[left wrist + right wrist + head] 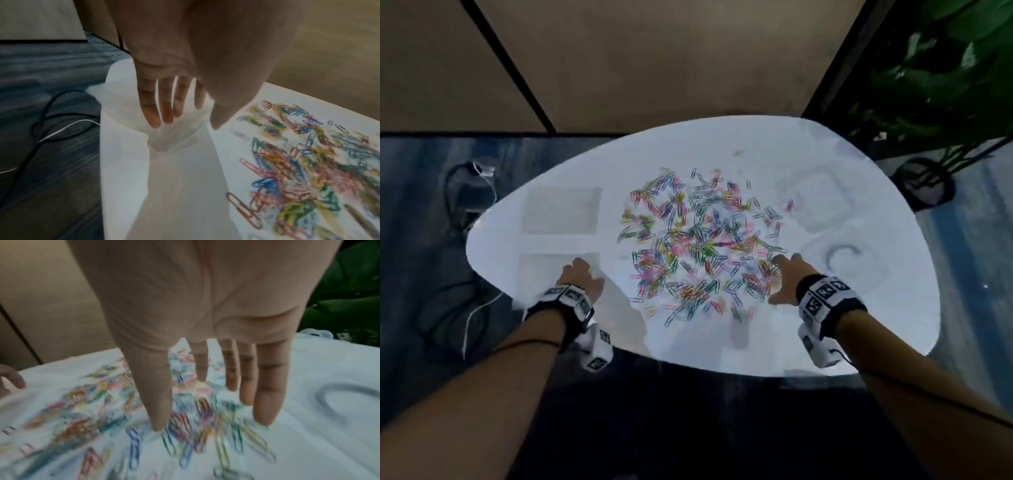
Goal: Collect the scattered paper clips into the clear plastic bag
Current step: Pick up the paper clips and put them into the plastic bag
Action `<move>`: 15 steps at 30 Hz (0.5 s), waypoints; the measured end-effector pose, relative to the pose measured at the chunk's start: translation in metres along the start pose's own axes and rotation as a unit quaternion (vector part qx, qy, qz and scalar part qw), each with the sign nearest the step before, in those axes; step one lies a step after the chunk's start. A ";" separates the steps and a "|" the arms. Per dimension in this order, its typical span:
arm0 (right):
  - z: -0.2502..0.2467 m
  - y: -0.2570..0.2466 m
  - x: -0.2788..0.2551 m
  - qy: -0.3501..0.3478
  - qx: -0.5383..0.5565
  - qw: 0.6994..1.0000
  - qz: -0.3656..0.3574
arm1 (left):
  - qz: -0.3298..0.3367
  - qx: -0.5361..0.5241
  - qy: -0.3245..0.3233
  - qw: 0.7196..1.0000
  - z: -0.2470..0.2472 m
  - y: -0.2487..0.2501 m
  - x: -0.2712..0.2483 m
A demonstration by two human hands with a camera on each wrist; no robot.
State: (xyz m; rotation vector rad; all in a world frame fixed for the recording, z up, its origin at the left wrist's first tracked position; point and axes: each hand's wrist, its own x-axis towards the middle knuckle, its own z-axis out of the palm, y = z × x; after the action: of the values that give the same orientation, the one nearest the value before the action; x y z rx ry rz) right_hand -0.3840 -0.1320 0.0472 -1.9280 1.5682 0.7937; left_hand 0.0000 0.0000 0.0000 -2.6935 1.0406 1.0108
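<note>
Several coloured paper clips (698, 240) lie scattered in a wide heap in the middle of the white table (876, 325). A flat clear plastic bag (537, 270) lies at the table's near left. My left hand (578, 272) is over its right end, fingers straight. In the left wrist view the fingertips (155, 121) reach the crumpled clear bag (170, 141); I cannot tell whether they press it. My right hand (780, 274) hovers at the heap's right edge. Its fingers (265, 402) are spread and straight above the blurred paper clips (185, 426), holding nothing.
A second clear bag (561, 210) lies further back on the left. Two clear plastic containers (822, 202) (849, 263) sit on the right side of the table. Cables (465, 192) run over the floor at left, and a potted plant (945, 85) stands at the far right.
</note>
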 end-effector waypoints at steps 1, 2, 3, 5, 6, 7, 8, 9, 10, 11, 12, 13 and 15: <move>0.014 0.002 0.003 0.004 -0.005 1.000 0.019 | 0.018 0.006 0.008 1.000 0.008 -0.003 0.000; 0.027 0.003 0.007 0.013 -0.010 0.999 0.040 | 0.028 0.004 0.029 0.999 0.011 -0.006 -0.004; 0.039 0.006 0.012 0.016 0.003 0.999 0.043 | 0.045 -0.008 0.052 0.998 0.017 -0.011 -0.005; 0.050 0.010 0.015 0.056 0.037 0.998 -0.001 | 0.063 -0.040 0.101 0.992 0.022 -0.022 -0.015; 0.056 0.009 0.011 0.085 0.051 0.995 -0.021 | 0.073 -0.056 0.121 0.988 0.026 -0.029 -0.023; 0.062 0.011 0.005 0.109 0.064 0.991 -0.035 | 0.083 -0.068 0.131 0.986 0.027 -0.036 -0.035; 0.068 0.013 -0.004 0.132 0.078 0.988 -0.028 | 0.092 -0.078 0.132 0.984 0.025 -0.039 -0.049; 0.072 0.014 -0.016 0.142 0.085 0.986 -0.013 | 0.105 -0.088 0.135 0.981 0.022 -0.040 -0.069; 0.075 0.015 -0.022 0.142 0.085 0.986 0.013 | 0.119 -0.096 0.141 0.978 0.015 -0.038 -0.088; 0.077 0.015 -0.029 0.131 0.082 0.987 0.034 | 0.140 -0.100 0.152 0.973 0.007 -0.035 -0.107; 0.079 0.018 -0.033 0.120 0.079 0.988 0.056 | 0.165 -0.104 0.168 0.966 -0.004 -0.029 -0.124; 0.081 0.023 -0.033 0.112 0.076 0.988 0.074 | 0.187 -0.105 0.181 0.960 -0.014 -0.021 -0.141; 0.087 0.026 -0.033 0.109 0.081 0.988 0.072 | 0.231 -0.091 0.213 0.945 -0.033 -0.006 -0.166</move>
State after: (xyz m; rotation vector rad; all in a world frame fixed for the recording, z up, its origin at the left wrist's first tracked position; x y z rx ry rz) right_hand -0.4245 -0.0529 0.0102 -1.8498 1.8581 0.5069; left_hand -0.0697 0.0902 0.1257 -2.9681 1.8042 0.5918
